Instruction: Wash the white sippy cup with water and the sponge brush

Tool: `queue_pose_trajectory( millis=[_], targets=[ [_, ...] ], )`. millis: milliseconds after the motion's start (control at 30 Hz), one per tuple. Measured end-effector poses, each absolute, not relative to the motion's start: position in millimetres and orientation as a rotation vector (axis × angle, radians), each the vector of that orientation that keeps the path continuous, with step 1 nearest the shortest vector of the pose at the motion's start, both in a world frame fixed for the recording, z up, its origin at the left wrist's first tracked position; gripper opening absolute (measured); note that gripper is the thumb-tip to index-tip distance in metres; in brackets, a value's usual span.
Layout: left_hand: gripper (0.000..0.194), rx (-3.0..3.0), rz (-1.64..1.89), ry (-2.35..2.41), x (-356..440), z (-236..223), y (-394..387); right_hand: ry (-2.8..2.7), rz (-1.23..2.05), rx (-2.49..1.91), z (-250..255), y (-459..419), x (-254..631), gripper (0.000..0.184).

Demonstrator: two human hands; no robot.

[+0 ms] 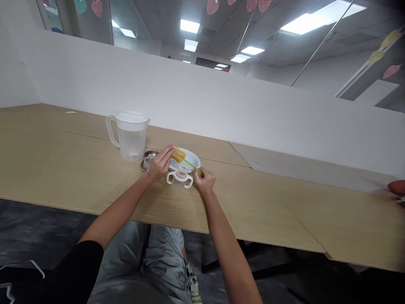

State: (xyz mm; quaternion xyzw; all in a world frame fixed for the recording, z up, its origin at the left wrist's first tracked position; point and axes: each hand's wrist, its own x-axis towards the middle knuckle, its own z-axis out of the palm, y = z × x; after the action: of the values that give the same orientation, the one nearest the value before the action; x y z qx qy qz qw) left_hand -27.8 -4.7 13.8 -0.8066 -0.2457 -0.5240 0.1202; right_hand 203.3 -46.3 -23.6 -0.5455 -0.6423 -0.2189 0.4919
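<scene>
My left hand point(160, 163) is closed around a small yellow-orange container-like piece point(179, 155), tilted over a white plate point(193, 156). Between the fingers of my right hand point(205, 180) is a thin green stick point(191, 164); its far end reaches the yellow-orange piece, and I cannot tell whether it goes inside. Just below and between the hands, a clear baby bottle with two white handles point(179, 179) stands upright with no cap on its neck. Beside my left hand lies a small metal dish point(144, 165) with a clear piece in it, partly covered by the fingers.
A clear lidded pitcher point(131, 137) stands on the wooden table point(268, 207) to the left of the dish. A small pale piece point(71, 112) lies near the back left edge. A white wall point(202, 101) rises behind the table, and a reddish object point(396, 187) shows at the far right.
</scene>
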Motion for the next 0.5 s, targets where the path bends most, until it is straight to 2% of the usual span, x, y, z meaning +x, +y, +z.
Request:
queue_pose_trajectory(
  millis=[500],
  targets=[
    [0.042,-2.253,-1.698,-0.884,-33.0,15.0,1.3,-1.58,-0.751,-1.26,-24.6,-42.7,202.7,0.037]
  ],
)
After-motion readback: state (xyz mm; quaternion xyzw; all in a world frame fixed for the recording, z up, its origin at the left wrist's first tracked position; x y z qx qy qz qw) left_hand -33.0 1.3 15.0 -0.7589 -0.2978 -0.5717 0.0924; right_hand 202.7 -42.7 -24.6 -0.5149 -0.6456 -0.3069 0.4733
